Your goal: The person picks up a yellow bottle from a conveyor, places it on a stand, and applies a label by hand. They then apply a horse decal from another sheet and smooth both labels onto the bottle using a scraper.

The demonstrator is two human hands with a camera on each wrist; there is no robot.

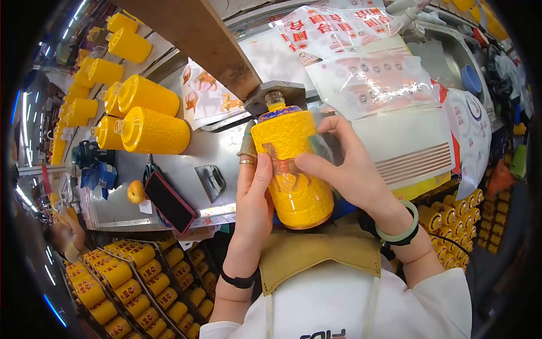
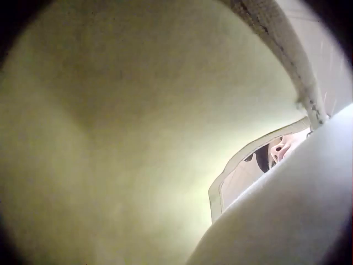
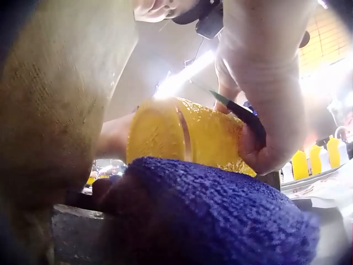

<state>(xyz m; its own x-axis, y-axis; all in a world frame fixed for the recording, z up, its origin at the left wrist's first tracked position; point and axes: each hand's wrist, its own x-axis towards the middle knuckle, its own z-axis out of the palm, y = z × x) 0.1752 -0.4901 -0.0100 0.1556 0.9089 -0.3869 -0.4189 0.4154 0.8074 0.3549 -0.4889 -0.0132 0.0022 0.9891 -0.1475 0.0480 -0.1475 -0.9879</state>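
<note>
A yellow embossed bottle [image 1: 293, 198] with a blue-patterned shoulder and clear neck leans back, its neck against a dark metal block [image 1: 293, 90]. On its front is a reddish-brown horse-shaped decal [image 1: 282, 165]. My left hand [image 1: 254, 195] grips the bottle's left side, thumb at the decal's edge; it wears a ring and a finger cover. My right hand [image 1: 353, 164] holds the right side, thumb pressing by the decal, index finger bent. Clear film shows beside that finger. In the right wrist view a blue towel [image 3: 220, 210] lies below the bottle. The left wrist view shows mostly cloth.
Several yellow bottles [image 1: 155, 131] stand at the left. Nearby are a phone [image 1: 169, 200], a fruit [image 1: 135, 192] and a sheet of animal decals [image 1: 206, 90]. Printed plastic sheets [image 1: 372, 85] cover the right side. Racks of yellow bottles [image 1: 135, 277] stand below the bench; a wooden post [image 1: 197, 39] slants overhead.
</note>
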